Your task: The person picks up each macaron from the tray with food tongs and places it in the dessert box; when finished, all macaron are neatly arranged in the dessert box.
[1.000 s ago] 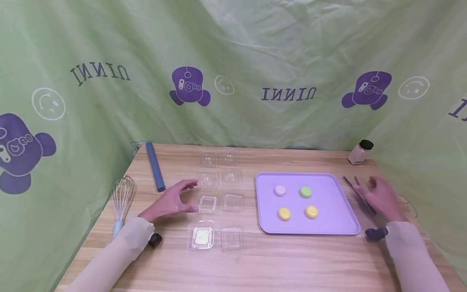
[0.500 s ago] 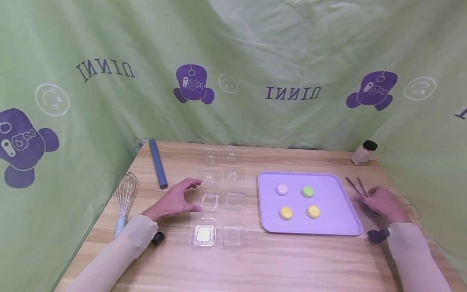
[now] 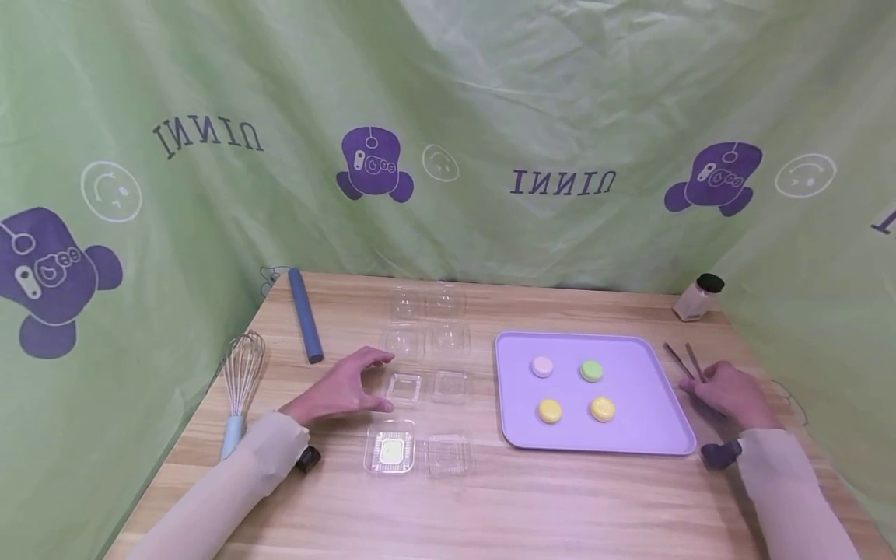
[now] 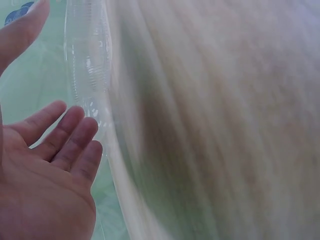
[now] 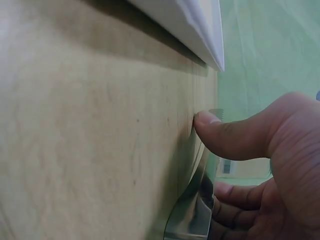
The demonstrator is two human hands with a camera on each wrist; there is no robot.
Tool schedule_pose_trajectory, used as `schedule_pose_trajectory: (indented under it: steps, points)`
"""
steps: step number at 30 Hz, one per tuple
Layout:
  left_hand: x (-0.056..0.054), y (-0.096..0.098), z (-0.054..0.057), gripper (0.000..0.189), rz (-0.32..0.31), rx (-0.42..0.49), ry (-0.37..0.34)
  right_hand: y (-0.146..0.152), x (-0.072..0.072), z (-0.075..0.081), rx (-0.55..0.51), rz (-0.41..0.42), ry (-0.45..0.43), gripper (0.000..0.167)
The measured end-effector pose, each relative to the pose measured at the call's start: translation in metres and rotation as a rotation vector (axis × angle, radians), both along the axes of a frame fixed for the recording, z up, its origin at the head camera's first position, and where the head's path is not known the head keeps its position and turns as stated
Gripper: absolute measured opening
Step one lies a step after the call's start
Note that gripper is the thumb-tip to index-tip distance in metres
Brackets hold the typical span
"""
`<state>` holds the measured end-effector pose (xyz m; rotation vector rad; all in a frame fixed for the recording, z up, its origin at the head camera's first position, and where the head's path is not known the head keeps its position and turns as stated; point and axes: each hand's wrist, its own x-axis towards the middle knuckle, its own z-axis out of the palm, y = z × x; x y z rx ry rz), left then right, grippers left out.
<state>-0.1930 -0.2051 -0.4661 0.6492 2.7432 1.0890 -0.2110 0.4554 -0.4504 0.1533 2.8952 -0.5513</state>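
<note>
At the right of the table, metal tongs [image 3: 689,362] lie with their two arms pointing away. My right hand [image 3: 735,397] grips them; in the right wrist view the thumb [image 5: 232,135] is on one side of the shiny tongs [image 5: 192,210] and the fingers on the other. My left hand [image 3: 343,389] is held with thumb and fingers spread beside a clear plastic box [image 3: 404,389], palm bare in the left wrist view. Beside my right hand, a purple tray [image 3: 658,428] bears a pink macaron [image 3: 542,367], a green macaron [image 3: 591,371] and two yellow macarons [image 3: 603,409].
Several clear plastic boxes stand in two columns, among them a near one with a pale square [image 3: 390,451] inside. Leftward lie a whisk [image 3: 241,381] and a blue rod [image 3: 306,315]. A dark-lidded jar [image 3: 696,299] stands at the back right before the green curtain [image 3: 476,93].
My right hand has come down onto the tongs and its fingers have closed around them. The left hand has kept its place by the boxes. The head view has shifted slightly.
</note>
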Motion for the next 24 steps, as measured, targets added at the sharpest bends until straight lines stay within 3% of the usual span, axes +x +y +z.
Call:
schedule_pose_trajectory:
  steps: [13,19,24]
  points:
    - [-0.005,0.005,-0.007,0.090,0.012,-0.050,0.025,0.002,0.001,-0.009,-0.032,-0.073,0.074,0.057]
    - [-0.004,0.003,-0.007,0.089,0.042,-0.028,-0.020,0.004,0.003,-0.019,-0.037,-0.159,0.219,0.051]
    - [-0.003,0.002,-0.008,0.088,0.058,-0.017,-0.045,0.000,0.004,-0.019,-0.124,-0.288,0.267,0.053]
